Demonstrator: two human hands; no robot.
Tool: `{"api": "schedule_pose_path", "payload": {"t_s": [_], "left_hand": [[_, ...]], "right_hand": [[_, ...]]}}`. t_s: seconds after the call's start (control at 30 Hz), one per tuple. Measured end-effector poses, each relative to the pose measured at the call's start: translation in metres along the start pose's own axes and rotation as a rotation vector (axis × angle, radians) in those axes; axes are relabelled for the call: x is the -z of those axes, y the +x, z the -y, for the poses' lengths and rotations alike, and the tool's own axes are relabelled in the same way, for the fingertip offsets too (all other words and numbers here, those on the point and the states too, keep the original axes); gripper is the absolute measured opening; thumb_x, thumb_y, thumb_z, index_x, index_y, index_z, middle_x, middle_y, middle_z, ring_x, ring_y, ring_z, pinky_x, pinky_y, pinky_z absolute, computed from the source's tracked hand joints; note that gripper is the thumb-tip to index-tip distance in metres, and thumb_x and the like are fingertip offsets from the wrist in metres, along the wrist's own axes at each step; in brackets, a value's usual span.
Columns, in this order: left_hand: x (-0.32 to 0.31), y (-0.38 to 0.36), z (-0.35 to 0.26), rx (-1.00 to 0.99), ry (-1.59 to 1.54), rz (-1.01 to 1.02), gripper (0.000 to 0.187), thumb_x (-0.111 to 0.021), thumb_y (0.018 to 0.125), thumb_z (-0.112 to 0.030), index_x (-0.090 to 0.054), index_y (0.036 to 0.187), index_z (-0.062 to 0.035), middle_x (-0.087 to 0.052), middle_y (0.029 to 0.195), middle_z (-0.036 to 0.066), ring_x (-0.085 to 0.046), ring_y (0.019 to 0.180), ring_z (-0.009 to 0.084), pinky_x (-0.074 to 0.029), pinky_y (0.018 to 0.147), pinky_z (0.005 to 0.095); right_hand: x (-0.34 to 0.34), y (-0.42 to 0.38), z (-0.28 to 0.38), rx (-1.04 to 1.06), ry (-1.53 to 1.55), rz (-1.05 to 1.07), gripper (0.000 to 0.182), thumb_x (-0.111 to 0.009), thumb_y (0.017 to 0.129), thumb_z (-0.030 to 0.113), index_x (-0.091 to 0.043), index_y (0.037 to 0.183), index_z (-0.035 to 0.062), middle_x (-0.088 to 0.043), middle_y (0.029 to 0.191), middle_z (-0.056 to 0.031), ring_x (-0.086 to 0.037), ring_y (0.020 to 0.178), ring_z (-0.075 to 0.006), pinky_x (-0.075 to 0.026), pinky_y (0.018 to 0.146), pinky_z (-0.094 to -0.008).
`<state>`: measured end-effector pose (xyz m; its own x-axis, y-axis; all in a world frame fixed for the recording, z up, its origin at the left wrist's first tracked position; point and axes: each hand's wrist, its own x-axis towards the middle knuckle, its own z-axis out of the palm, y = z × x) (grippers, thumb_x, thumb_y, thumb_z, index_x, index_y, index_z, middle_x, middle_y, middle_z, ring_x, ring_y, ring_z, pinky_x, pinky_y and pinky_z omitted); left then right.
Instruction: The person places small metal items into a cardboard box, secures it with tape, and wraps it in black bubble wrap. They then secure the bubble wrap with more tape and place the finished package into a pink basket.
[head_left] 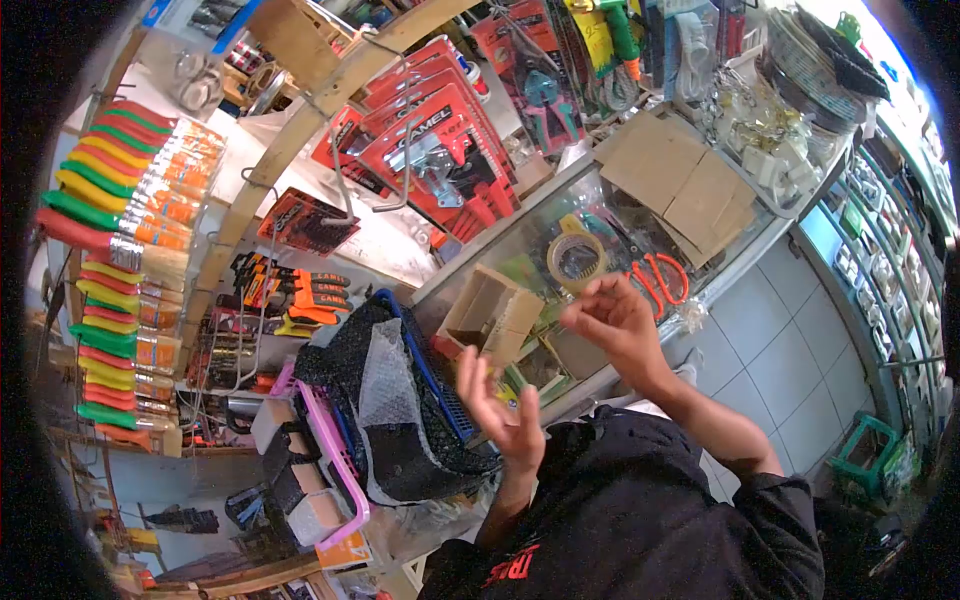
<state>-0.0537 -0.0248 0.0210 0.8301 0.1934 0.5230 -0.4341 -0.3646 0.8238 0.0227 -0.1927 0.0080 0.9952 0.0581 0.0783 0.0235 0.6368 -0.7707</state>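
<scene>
My left hand is raised in front of my black shirt, fingers spread and thumb apart, holding nothing I can make out. Just beyond its fingertips, an open cardboard box stands on the glass counter. My right hand hovers over the counter with fingers loosely bent and a gap between thumb and fingertips. Close to those fingertips lies a roll of tape. Scissors with orange handles rest just past the right hand. Whether my fingers touch the tape is hard to tell.
A flattened cardboard piece covers the counter's far end. Paintbrushes with coloured handles hang at left, near packaged red tools on hooks. Beside my left arm are a blue-rimmed basket and a pink frame. A green stool stands on the tiles.
</scene>
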Motion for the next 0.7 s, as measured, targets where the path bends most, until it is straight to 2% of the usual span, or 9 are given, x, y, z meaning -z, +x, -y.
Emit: {"api": "schedule_pose_path", "payload": {"t_s": [0.03, 0.07, 0.17, 0.2, 0.27, 0.47, 0.57, 0.67, 0.7], "left_hand": [[0.008, 0.003, 0.006, -0.044, 0.095, -0.089, 0.062, -0.067, 0.098, -0.020, -0.038, 0.149, 0.0004, -0.029, 0.159, 0.020, -0.036, 0.142, 0.0329, -0.032, 0.116, 0.0467], [0.012, 0.007, 0.005, -0.045, 0.155, -0.142, 0.056, -0.067, 0.098, -0.016, -0.041, 0.146, 0.0004, -0.033, 0.156, 0.020, -0.037, 0.142, 0.0326, -0.031, 0.117, 0.0456], [0.028, 0.012, 0.027, 0.052, 0.323, -0.127, 0.050, -0.066, 0.098, -0.013, -0.045, 0.140, 0.0011, -0.038, 0.150, 0.019, -0.041, 0.138, 0.0327, -0.031, 0.117, 0.0452], [0.031, 0.013, 0.038, 0.058, 0.342, -0.128, 0.047, -0.067, 0.097, -0.013, -0.047, 0.137, 0.0015, -0.045, 0.139, 0.019, -0.045, 0.131, 0.0327, -0.032, 0.114, 0.0447], [0.031, 0.011, 0.058, 0.098, 0.325, -0.133, 0.047, -0.067, 0.097, -0.014, -0.047, 0.137, 0.0014, -0.047, 0.134, 0.018, -0.046, 0.127, 0.0323, -0.033, 0.112, 0.0446], [0.024, 0.016, 0.070, 0.127, 0.412, -0.083, 0.054, -0.067, 0.101, -0.022, -0.042, 0.141, 0.0035, -0.051, 0.128, 0.017, -0.049, 0.122, 0.0316, -0.037, 0.108, 0.0453], [0.023, 0.018, 0.073, 0.119, 0.372, -0.081, 0.054, -0.067, 0.101, -0.021, -0.042, 0.142, 0.0030, -0.053, 0.126, 0.017, -0.050, 0.121, 0.0309, -0.037, 0.107, 0.0457], [0.024, 0.018, 0.082, 0.154, 0.316, -0.108, 0.051, -0.067, 0.101, -0.022, -0.045, 0.141, 0.0013, -0.057, 0.122, 0.016, -0.051, 0.121, 0.0300, -0.038, 0.107, 0.0460], [0.026, 0.017, 0.086, 0.168, 0.312, -0.114, 0.049, -0.068, 0.100, -0.021, -0.047, 0.139, 0.0007, -0.058, 0.120, 0.015, -0.052, 0.119, 0.0289, -0.039, 0.106, 0.0449]], "right_hand": [[0.002, 0.012, -0.003, 0.054, -0.020, 0.012, 0.036, -0.075, 0.093, 0.001, -0.052, 0.121, 0.0052, -0.072, 0.104, -0.0075, -0.069, 0.100, -0.0153, -0.054, 0.089, -0.0307], [0.005, 0.023, -0.007, 0.050, -0.155, 0.008, 0.043, -0.074, 0.095, 0.009, -0.049, 0.131, 0.0043, -0.069, 0.108, -0.0082, -0.066, 0.104, -0.0165, -0.054, 0.090, -0.0311], [0.005, 0.057, -0.022, 0.170, -0.269, 0.103, 0.055, -0.071, 0.099, 0.017, -0.042, 0.144, 0.0056, -0.064, 0.120, -0.0119, -0.064, 0.109, -0.0188, -0.053, 0.092, -0.0339], [0.004, 0.064, -0.029, 0.142, -0.258, 0.124, 0.058, -0.070, 0.099, 0.019, -0.040, 0.147, 0.0062, -0.061, 0.124, -0.0127, -0.063, 0.111, -0.0197, -0.053, 0.094, -0.0349], [0.000, 0.079, -0.040, 0.089, -0.235, 0.173, 0.065, -0.069, 0.099, 0.024, -0.035, 0.152, 0.0073, -0.056, 0.132, -0.0143, -0.061, 0.115, -0.0216, -0.052, 0.097, -0.0371], [-0.011, 0.092, -0.059, 0.212, -0.412, 0.273, 0.077, -0.072, 0.096, 0.024, -0.029, 0.158, 0.0084, -0.052, 0.137, -0.0151, -0.062, 0.113, -0.0223, -0.053, 0.095, -0.0365], [-0.013, 0.083, -0.054, 0.095, -0.424, 0.281, 0.079, -0.070, 0.097, 0.014, -0.024, 0.161, 0.0092, -0.050, 0.143, -0.0141, -0.059, 0.114, -0.0178, -0.051, 0.099, -0.0346], [-0.009, 0.087, -0.065, 0.248, -0.516, 0.291, 0.081, -0.073, 0.096, 0.025, -0.026, 0.160, 0.0072, -0.051, 0.142, -0.0185, -0.063, 0.111, -0.0224, -0.055, 0.092, -0.0350], [-0.010, 0.085, -0.063, 0.208, -0.527, 0.284, 0.081, -0.072, 0.096, 0.023, -0.026, 0.160, 0.0064, -0.050, 0.143, -0.0192, -0.063, 0.112, -0.0229, -0.056, 0.091, -0.0344]]}}
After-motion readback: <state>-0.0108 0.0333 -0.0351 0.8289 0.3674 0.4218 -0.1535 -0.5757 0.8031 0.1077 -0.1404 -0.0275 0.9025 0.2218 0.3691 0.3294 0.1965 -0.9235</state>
